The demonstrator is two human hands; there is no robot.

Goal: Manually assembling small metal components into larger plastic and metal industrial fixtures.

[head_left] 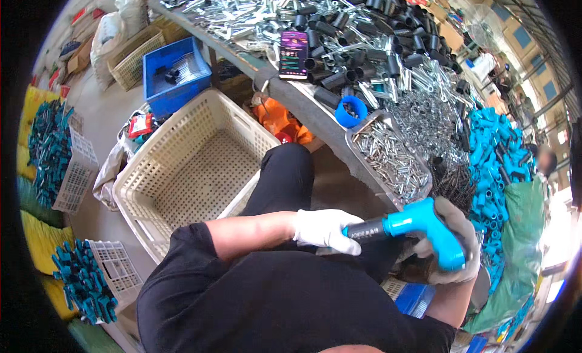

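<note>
Workbench (pixel 285 92) heaped with metal parts (pixel 242 16), black tubes (pixel 337 80). Teal pistol-shaped housing (pixel 418 219), black sleeve (pixel 368 230) at one end, above seated person's lap (pixel 288 174). Right gloved hand (pixel 468 244): fingers clamped on housing's curved handle (pixel 447 247). Left gloved hand (pixel 326 229): at sleeve's free end; cannot tell whether fingers clamp.

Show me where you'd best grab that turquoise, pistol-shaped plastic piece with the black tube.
Probably by the curved handle of the turquoise piece, from the person's right: it bends down that side, where the pale-gloved right hand wraps it. The black tube points left, toward the white-gloved left hand.
</note>
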